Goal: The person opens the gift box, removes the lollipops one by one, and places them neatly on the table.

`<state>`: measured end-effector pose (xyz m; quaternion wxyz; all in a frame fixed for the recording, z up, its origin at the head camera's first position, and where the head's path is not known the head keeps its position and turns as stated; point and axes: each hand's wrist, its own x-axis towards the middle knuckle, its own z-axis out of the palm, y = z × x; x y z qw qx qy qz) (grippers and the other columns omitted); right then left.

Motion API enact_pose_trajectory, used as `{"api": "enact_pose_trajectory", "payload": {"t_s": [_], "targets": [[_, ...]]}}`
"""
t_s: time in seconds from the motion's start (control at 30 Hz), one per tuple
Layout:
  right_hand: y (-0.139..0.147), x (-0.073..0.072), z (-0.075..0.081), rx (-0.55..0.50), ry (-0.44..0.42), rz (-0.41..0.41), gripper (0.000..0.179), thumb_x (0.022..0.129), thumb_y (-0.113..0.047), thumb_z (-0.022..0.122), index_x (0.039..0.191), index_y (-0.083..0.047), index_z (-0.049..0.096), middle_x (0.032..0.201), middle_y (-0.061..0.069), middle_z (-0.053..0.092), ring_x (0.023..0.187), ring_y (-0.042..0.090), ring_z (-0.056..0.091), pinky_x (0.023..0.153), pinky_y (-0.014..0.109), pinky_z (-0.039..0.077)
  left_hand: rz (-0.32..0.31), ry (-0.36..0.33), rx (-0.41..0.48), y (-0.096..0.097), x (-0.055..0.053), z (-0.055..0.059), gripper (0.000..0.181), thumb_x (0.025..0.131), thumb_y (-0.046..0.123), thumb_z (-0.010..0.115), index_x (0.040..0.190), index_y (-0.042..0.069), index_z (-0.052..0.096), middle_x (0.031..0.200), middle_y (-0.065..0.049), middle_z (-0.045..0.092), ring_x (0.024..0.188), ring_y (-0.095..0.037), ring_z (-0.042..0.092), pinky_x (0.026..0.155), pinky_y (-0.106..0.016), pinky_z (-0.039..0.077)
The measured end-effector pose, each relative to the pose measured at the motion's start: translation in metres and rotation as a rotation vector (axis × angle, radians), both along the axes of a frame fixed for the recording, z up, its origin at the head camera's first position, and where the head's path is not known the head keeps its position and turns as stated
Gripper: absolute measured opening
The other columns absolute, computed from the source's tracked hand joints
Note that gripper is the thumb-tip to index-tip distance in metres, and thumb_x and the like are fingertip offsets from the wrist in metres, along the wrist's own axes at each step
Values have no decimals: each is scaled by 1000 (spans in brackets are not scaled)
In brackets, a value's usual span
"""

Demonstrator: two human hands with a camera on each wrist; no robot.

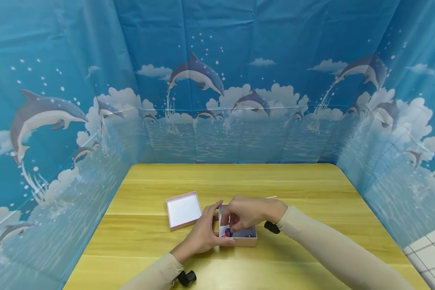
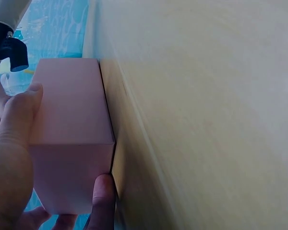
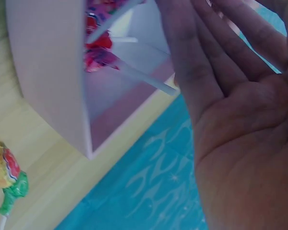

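On the tabletop (image 1: 137, 241): pink box (image 1: 245, 242), clasped round a corner by the left hand (image 1: 203, 233), thumb and fingers apart; right hand (image 1: 249, 211) dipped inside, whether pinching cannot be told, partly hiding the lollipops (image 3: 101, 56) within; upturned lid (image 1: 184, 210) to the left; yellow-and-green lollipop (image 3: 7, 167) outside.

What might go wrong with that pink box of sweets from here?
The right hand could catch the white stick that slants towards the rim of the pink box. It might nudge the loose green-and-orange lollipop on the table. If the left hand slackens, the box may slide.
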<state>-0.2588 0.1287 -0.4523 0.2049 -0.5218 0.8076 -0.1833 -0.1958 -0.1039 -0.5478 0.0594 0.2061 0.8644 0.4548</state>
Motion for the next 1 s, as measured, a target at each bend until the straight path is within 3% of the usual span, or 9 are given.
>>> {"api": "enact_pose_trajectory", "payload": {"t_s": [0.3,0.5,0.77,1.0], "targets": [[-4,-4,-9,101,-14,-30,27,102,1,86,125,-13,88,115,-2,89,95,-4,77,86,12,63,-10,-21,15,-3,1,0,129,89,49,104,186,14,27,181,-21,41,150,-35,60,94,-26,67],[-6,-7,-8,127,-2,-24,29,102,2,86,126,-14,90,114,-4,89,94,-3,77,85,12,62,-10,1,-18,0,0,1,128,90,54,102,186,16,27,181,-19,43,153,-32,59,110,-42,65],[-11,-11,-17,149,60,13,31,99,1,90,127,-14,92,106,-6,88,89,-5,73,81,11,60,2,0,-27,0,0,0,129,89,55,103,187,18,27,182,-16,44,159,-34,57,128,-60,53],[-16,-13,-25,185,56,-1,24,100,-1,91,120,-15,93,102,-9,88,86,-9,69,81,10,59,-2,-7,-9,1,1,1,128,90,51,103,187,17,27,181,-16,44,153,-31,60,117,-48,62]]}}
